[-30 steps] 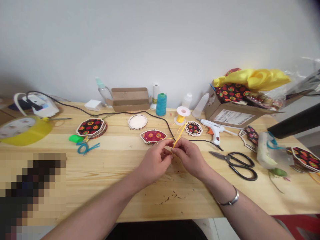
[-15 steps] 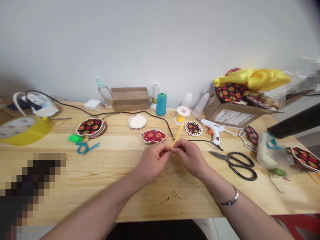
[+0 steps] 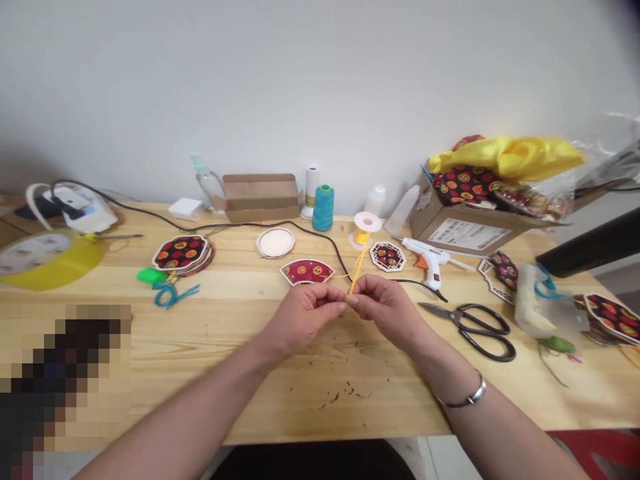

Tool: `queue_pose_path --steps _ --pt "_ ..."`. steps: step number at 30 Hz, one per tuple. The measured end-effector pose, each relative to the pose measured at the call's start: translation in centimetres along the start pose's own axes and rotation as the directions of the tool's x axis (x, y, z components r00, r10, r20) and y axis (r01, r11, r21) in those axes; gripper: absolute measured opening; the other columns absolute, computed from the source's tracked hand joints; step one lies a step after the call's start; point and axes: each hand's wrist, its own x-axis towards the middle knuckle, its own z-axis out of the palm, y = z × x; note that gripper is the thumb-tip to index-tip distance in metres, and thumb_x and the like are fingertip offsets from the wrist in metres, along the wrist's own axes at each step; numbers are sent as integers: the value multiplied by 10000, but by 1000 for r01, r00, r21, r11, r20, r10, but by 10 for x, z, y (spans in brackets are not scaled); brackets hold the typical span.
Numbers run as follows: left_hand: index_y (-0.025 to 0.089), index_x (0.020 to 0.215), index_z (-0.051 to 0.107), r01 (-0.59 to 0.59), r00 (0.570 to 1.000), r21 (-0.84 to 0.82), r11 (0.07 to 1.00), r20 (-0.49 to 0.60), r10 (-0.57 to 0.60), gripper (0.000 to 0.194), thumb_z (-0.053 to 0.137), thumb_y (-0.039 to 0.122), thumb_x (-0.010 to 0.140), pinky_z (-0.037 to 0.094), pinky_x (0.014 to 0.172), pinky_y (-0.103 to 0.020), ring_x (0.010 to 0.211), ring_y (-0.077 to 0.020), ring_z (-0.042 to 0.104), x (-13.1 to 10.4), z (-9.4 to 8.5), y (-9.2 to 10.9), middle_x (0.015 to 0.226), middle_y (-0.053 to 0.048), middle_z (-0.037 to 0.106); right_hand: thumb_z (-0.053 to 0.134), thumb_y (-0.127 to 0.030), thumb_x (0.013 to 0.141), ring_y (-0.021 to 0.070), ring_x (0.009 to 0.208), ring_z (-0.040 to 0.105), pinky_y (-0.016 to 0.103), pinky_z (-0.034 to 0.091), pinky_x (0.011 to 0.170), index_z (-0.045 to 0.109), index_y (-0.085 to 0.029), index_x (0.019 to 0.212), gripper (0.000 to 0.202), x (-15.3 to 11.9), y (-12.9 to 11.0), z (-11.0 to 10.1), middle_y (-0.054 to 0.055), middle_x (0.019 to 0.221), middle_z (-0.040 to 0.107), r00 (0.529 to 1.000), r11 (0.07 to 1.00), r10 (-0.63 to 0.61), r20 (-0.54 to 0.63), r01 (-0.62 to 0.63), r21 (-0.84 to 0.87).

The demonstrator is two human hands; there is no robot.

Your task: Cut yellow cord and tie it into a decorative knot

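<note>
My right hand (image 3: 383,307) pinches a yellow cord (image 3: 356,270) between thumb and fingers; the cord runs up toward a white spool of yellow thread (image 3: 367,223). My left hand (image 3: 310,313) is closed in a pinch, its fingertips close beside the right ones; what it grips is too small to make out. Just behind my left hand lies a red fan-shaped piece (image 3: 307,272) in a pale frame, with a thin yellow thread leading right from it. An octagonal patterned piece (image 3: 387,256) rests right of the spool.
Black-handled scissors (image 3: 483,330) and a white glue gun (image 3: 425,257) lie to the right. Behind stand a teal thread cone (image 3: 323,208) and a cardboard box (image 3: 465,227) heaped with fabric. Stacked patterned pieces (image 3: 181,255) and a blue cord (image 3: 165,295) are at left.
Both hands have shifted slightly; the right wrist has moved a little to the right, and a small gap shows between the fingertips. The yellow cord's lower end has moved slightly right.
</note>
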Motion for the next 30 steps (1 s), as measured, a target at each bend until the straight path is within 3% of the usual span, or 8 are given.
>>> queue_pose_path --steps 5,11,17,20,23,26,30 --pt "175 757 697 -8 1000 -21 1000 -5 7 90 643 227 706 382 505 -202 519 -88 514 -1 1 2 614 14 645 636 -334 731 62 489 359 198 267 461 522 -153 693 217 0 2 -2 -48 559 450 998 993 28 58 -34 113" --pt "167 722 697 -10 1000 9 1000 -27 10 76 643 216 702 415 599 -223 609 -110 554 -1 1 2 658 3 665 653 -346 722 59 477 356 196 266 458 522 -153 687 236 0 2 -2 -55 544 448 997 992 41 60 -48 113" --pt "167 689 688 41 995 37 998 -92 -38 109 636 262 702 314 445 -196 441 -65 430 -1 1 6 564 25 614 591 -341 766 61 487 367 198 289 461 574 -142 746 201 1 2 -3 -37 578 480 996 994 57 62 -62 86" --pt "167 682 677 59 988 20 998 -146 -56 122 642 284 693 244 398 -190 398 -41 351 0 0 6 575 29 610 578 -284 761 69 516 384 200 303 471 628 -140 834 169 1 0 -7 -18 627 524 996 998 64 69 -63 -17" --pt "163 675 668 64 979 -4 998 -196 -64 125 648 286 678 222 384 -188 394 -34 329 1 0 7 595 25 615 570 -257 755 80 536 395 202 301 473 642 -146 751 132 2 -3 -11 -18 601 527 998 983 49 48 -40 -177" --pt "156 660 661 71 971 -23 997 -229 -74 128 650 284 669 231 382 -187 388 -34 324 3 0 6 578 25 611 565 -271 762 83 521 385 208 298 470 610 -151 656 166 2 -5 -12 -26 561 508 1000 960 -6 -15 2 -281" --pt "160 687 674 61 962 -46 997 -264 -71 132 657 290 671 269 403 -193 397 -40 348 4 -1 2 590 19 629 573 -302 772 88 507 403 216 322 472 592 -162 671 173 -2 -6 -7 -24 566 527 987 939 -110 -114 65 -336"
